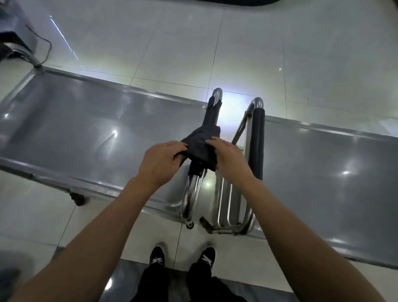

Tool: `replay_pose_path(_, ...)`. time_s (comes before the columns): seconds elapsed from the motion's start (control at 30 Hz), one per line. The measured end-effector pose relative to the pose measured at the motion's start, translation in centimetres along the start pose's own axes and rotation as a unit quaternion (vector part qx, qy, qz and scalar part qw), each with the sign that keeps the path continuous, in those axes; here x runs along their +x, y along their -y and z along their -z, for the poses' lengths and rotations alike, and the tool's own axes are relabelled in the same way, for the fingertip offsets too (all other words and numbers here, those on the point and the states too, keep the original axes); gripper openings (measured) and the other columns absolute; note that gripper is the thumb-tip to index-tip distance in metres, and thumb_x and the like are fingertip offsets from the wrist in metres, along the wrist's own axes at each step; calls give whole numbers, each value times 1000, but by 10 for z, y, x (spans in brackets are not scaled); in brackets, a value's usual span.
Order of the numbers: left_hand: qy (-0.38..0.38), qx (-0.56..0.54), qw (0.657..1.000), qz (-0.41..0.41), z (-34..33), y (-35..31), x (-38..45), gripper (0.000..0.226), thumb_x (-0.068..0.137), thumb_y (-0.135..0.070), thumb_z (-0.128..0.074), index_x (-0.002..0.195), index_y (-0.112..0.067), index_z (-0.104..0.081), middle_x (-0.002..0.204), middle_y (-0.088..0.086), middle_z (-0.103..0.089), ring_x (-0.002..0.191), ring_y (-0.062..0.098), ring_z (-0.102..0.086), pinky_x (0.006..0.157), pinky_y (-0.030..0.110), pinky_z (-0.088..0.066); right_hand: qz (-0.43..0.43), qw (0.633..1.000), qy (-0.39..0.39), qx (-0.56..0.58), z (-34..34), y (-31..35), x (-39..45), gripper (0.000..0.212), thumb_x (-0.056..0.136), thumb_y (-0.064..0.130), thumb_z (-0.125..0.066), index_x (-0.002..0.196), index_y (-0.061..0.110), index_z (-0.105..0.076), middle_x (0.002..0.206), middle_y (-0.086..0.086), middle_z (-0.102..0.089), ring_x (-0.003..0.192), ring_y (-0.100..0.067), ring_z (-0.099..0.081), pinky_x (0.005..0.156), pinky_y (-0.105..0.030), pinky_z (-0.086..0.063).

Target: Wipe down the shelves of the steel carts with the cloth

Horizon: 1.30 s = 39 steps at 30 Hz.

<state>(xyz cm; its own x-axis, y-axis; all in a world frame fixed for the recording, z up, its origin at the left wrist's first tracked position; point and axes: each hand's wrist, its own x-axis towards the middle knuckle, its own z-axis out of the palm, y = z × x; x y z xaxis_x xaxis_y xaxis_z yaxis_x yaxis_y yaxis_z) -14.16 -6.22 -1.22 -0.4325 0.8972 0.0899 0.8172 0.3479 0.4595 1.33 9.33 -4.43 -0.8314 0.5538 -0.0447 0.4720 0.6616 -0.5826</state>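
Both hands at the cart handle, no readable writing anywhere.
Left hand (160, 163) and right hand (228, 158) fingers curl around the dark cloth (201, 148) draped over the handle (191, 190); steel shelves (89, 129) flank them above glossy floor tiles (176, 50).

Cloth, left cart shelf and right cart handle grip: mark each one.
cloth (199, 148): head view, folded middle draped over the handle.
left cart shelf (89, 129): head view, bare steel top.
right cart handle grip (258, 140): head view, black sleeve's middle.

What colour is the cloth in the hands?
Dark grey, almost black. The cloth shows best in the head view, draped over the cart handle.
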Motion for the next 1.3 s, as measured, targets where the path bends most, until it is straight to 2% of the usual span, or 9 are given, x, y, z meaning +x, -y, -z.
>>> replay_pose_path(0.13,13,-7,1000,6,-19,-3,-7,26,96,-12,-62,120,-14,-73,126,2,-70,109,25,-68,93,42,-55,-59,990,-50,119,-19,-1,-13,44,100,9,-55,142,19,-54,146,-4,-54,132,-22,-50,112,-40,-43)
replay_pose_path(0.27,19,6,1000,17,-23,-3,-4,28,95,-12,-63,121,-14,-72,126,2,-70,110,26,-68,95,42,-55,-128,965,-111,202,-21,5,-13,35,92,-3,-60,120,16,-69,123,-2,-66,112,-18,-62,96,-41,-55)
replay_pose_path(0.37,17,5,1000,10,-26,-1,-4,28,95,-12,-64,121,-14,-72,127,1,-70,112,25,-67,97,41,-54,-141,960,-152,190,-20,2,-21,27,89,-3,-61,97,18,-75,104,3,-66,98,-11,-61,91,-32,-55)
replay_pose_path(0.43,13,2,1000,3,-27,0,-4,28,94,-12,-65,121,-14,-72,127,0,-69,113,23,-67,98,39,-54,-133,966,-150,163,-20,0,-26,26,89,-3,-60,92,18,-76,99,5,-63,95,-10,-60,88,-28,-53)
replay_pose_path(0.7,32,1,999,3,-20,-4,-13,39,83,-26,-64,120,-22,-56,118,-1,-64,103,19,-60,87,41,-55,-106,983,-91,118,-19,10,-29,20,95,13,-61,114,17,-65,119,3,-60,105,-14,-57,94,-31,-52)
replay_pose_path(0.87,7,24,999,20,-20,-19,-9,28,95,-35,-60,119,-19,-60,117,1,-65,105,21,-60,88,43,-54,-64,995,-64,52,-6,11,-34,29,98,18,-58,127,17,-60,131,0,-59,119,-19,-53,103,-32,-45)
replay_pose_path(0.97,15,45,999,25,-16,-26,-10,33,99,-37,-56,126,-17,-59,125,5,-65,111,26,-60,93,46,-52,-43,998,-50,1,4,10,-38,36,99,20,-56,136,19,-56,140,0,-56,128,-22,-50,109,-37,-41)
replay_pose_path(1.13,48,79,996,17,-5,-35,-17,45,102,-42,-49,142,-19,-50,142,7,-57,128,28,-52,105,49,-44,-44,996,-38,-64,23,16,-53,38,101,24,-55,139,24,-54,140,0,-55,127,-24,-53,110,-47,-39)
replay_pose_path(1.3,64,112,991,-31,10,-52,-19,47,103,-45,-44,141,-19,-49,143,7,-55,130,28,-49,101,48,-43,-77,991,-40,-105,48,23,-81,42,102,27,-51,145,27,-48,157,0,-40,144,-23,-36,116,-50,-32)
